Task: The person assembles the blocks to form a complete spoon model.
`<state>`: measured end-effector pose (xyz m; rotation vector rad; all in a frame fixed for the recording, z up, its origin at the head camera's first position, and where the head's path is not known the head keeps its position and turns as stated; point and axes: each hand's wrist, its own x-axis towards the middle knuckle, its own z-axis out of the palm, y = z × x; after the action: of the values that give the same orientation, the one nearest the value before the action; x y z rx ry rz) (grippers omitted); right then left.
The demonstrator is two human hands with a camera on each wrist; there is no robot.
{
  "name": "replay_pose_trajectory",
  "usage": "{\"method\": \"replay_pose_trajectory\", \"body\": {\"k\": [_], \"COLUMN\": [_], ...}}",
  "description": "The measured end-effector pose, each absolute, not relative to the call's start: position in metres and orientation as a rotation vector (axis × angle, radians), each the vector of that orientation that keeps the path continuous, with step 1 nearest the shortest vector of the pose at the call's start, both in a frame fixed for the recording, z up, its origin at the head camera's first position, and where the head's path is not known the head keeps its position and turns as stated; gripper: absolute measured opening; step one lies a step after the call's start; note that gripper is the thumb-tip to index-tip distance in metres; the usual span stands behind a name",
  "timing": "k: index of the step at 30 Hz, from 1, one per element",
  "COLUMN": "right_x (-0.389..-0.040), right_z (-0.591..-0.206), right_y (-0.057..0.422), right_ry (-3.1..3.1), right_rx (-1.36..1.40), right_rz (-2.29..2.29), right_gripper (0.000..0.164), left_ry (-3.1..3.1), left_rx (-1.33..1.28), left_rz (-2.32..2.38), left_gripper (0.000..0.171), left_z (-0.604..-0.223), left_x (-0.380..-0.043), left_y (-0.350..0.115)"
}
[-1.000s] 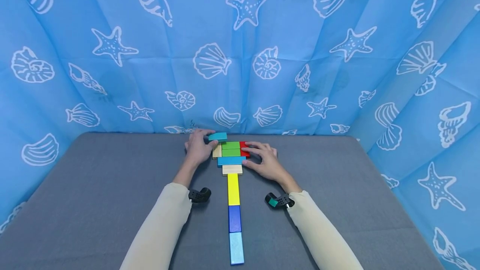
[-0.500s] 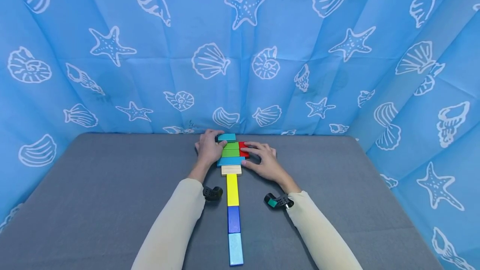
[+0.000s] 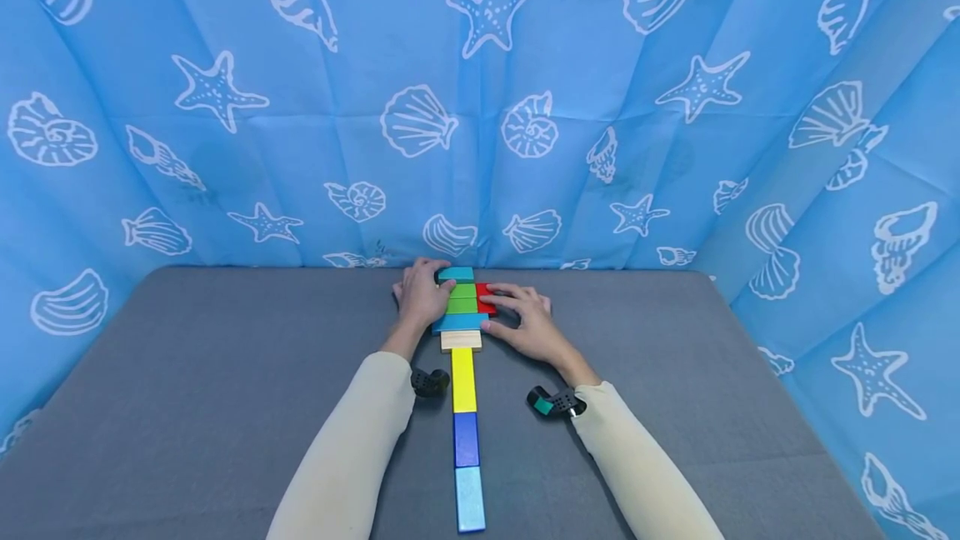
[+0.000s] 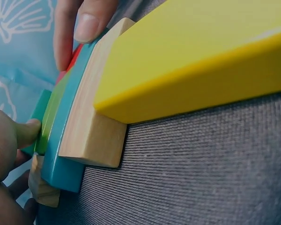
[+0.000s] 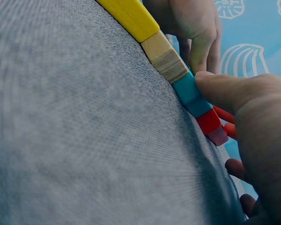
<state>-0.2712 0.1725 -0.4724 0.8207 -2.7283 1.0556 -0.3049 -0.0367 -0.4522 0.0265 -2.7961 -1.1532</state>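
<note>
At the far end of a row of wooden blocks, my left hand (image 3: 422,297) pinches a teal block (image 3: 456,275) between thumb and fingers. It sits against the far side of two green blocks (image 3: 462,298). My right hand (image 3: 534,327) rests its thumb on the right end of a longer blue block (image 3: 459,322), its fingertips at the red piece (image 3: 486,298). An upright-grained wooden block (image 4: 43,187) on the left side is covered by the left hand in the head view. Nearer me lies a plain wood block (image 3: 461,340), then a yellow block (image 3: 463,380).
A dark blue block (image 3: 466,440) and a light blue block (image 3: 470,498) continue the line toward me. Everything lies on a grey cloth-covered table (image 3: 247,407). Right behind its far edge hangs a blue curtain (image 3: 315,148) with shells and starfish.
My left hand has carried the teal block rightward to the far side of the green blocks, mostly in the first half second. The right hand has stayed at the red and blue pieces.
</note>
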Motion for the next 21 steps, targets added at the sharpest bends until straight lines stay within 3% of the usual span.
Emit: {"method": "replay_pose_trajectory", "body": {"k": [21], "right_x": [-0.2725], "right_z": [-0.4737], "right_y": [0.1735], "right_ry": [-2.752], "right_rx": [0.799], "right_rz": [1.056], "right_gripper": [0.049], "left_ry": [-2.861], "left_rx": [-0.033], "left_rz": [-1.104], "left_gripper": [0.034], "left_z": [-0.4536], "left_x": [-0.3059], "left_y": [-0.0398]}}
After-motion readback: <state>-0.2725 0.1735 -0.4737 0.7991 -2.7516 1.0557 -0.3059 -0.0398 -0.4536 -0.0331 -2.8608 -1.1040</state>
